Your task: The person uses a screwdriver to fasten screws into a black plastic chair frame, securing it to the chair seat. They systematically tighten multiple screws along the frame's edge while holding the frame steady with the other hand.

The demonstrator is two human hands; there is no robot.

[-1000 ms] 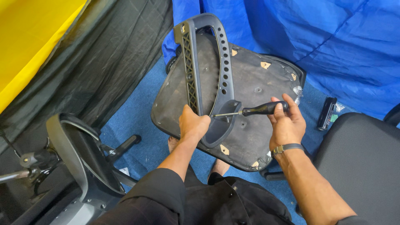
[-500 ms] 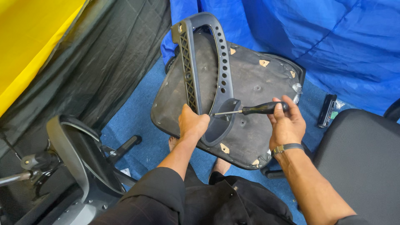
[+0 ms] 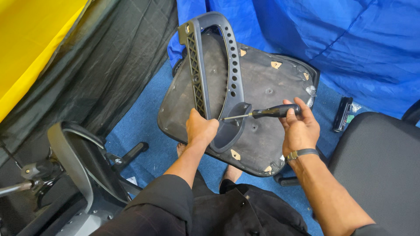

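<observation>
Hands [image 3: 201, 129] work above blue carpet [image 3: 144, 126] (blue tarp [image 3: 350, 39] behind).

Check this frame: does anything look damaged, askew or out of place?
Yes. The seat base lies upside down, with its fabric torn at several edge spots. The left hand steadies the armrest; the right hand holds a screwdriver.

left hand [image 3: 200, 129] grips armrest [image 3: 214, 74] | right hand [image 3: 299, 129] holds screwdriver [image 3: 267, 113]
</observation>
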